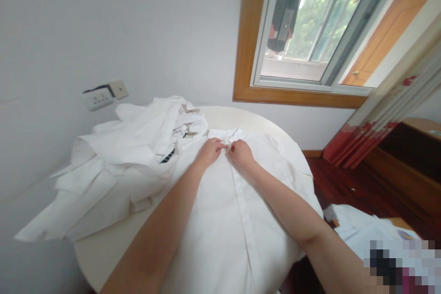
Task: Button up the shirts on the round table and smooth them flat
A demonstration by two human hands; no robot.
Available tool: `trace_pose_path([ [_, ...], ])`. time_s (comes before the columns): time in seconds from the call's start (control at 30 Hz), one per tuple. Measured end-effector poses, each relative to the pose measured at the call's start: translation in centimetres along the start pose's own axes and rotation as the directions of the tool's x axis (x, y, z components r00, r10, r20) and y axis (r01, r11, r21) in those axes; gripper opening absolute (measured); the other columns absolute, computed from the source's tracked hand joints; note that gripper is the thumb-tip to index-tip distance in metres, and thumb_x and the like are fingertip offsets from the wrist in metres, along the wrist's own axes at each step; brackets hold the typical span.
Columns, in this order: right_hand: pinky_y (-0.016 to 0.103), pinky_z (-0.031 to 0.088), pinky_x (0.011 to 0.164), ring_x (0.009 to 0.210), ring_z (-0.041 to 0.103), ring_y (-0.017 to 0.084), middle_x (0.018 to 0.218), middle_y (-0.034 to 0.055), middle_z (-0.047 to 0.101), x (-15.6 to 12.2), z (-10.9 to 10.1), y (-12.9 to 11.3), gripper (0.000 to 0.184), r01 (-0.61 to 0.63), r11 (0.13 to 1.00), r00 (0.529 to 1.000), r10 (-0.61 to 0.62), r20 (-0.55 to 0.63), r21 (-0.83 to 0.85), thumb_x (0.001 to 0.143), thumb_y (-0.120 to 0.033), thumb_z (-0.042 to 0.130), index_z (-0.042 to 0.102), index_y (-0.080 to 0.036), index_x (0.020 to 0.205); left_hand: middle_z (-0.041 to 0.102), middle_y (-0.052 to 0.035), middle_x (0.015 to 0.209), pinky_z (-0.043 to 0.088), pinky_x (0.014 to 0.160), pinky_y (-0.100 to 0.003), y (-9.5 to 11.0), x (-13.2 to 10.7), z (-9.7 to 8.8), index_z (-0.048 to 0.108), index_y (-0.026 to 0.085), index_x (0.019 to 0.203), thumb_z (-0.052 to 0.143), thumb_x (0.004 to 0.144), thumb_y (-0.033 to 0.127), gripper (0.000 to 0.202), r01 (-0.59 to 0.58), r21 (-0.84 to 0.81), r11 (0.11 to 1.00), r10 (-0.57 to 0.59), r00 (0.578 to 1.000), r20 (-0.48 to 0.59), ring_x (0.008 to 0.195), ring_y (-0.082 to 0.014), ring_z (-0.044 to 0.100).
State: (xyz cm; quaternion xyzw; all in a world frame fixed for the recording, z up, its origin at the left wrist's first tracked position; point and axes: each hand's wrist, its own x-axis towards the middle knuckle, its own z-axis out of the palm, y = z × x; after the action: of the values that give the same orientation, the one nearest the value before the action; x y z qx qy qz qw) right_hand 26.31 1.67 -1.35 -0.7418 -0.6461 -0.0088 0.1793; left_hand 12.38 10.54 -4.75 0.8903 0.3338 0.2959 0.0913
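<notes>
A white shirt [237, 220] lies flat on a round white table [103, 252], front up, its button placket running toward me. My left hand [211, 150] and my right hand [241, 152] meet near the shirt's collar. Both have fingers pinched together on the placket fabric at the top. The fingertips almost touch each other.
A heap of several crumpled white garments [131, 156] covers the table's left side by the wall. A wall socket [97, 98] sits above it. A wood-framed window [310, 32] is at the back, a curtain [386, 115] and dark wooden furniture at right, papers [361, 229] lower right.
</notes>
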Motion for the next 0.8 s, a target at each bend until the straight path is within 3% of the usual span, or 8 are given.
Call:
trace_pose_path([
  [0.17,0.024,0.042,0.071,0.081,0.059,0.016,0.090,0.0089,0.064,0.4,0.2,0.3,0.020,0.015,0.995,0.999,-0.012,-0.032,0.097,0.084,-0.026,0.051,0.068,-0.015,0.086,0.065,-0.0054,0.108,0.043,0.098,-0.033,0.1,0.0,0.1,0.074,0.024,0.093,0.048,0.078,0.009,0.033,-0.017,0.028,0.999,0.017,1.000,0.017,0.103,-0.0185,0.058],
  [0.37,0.023,0.040,0.073,0.082,0.059,0.016,0.090,0.0101,0.065,0.1,0.7,0.3,0.028,0.066,0.996,0.998,-0.065,-0.021,0.052,0.087,-0.021,0.044,0.071,-0.014,0.088,0.066,-0.0072,0.101,0.044,0.096,-0.034,0.1,-0.1,-0.1,0.072,0.019,0.094,0.053,0.080,0.016,0.024,0.013,-0.034,0.999,-0.014,1.000,-0.019,0.100,-0.0188,0.058],
  [0.6,0.024,0.040,0.084,0.094,0.056,0.017,0.089,0.0072,0.067,0.0,0.0,1.7,0.029,0.297,0.953,0.949,-0.302,0.087,0.066,0.081,-0.011,0.049,0.072,-0.018,0.098,0.062,-0.0067,0.105,0.043,0.097,-0.034,0.1,-0.1,-0.2,0.072,0.020,0.093,0.053,0.079,0.014,0.024,0.039,-0.017,0.999,-0.039,0.999,-0.022,0.102,-0.0187,0.056],
  [0.8,0.026,0.043,0.086,0.089,0.060,0.017,0.099,0.0098,0.068,0.0,-0.7,2.7,0.030,0.358,0.916,0.914,-0.383,0.134,0.179,0.075,-0.010,0.060,0.072,-0.015,0.102,0.057,-0.0042,0.119,0.039,0.101,-0.038,0.6,-0.5,0.1,0.069,0.029,0.104,0.055,0.084,0.026,0.025,-0.032,0.064,0.997,0.035,0.998,-0.049,0.113,-0.0205,0.050],
])
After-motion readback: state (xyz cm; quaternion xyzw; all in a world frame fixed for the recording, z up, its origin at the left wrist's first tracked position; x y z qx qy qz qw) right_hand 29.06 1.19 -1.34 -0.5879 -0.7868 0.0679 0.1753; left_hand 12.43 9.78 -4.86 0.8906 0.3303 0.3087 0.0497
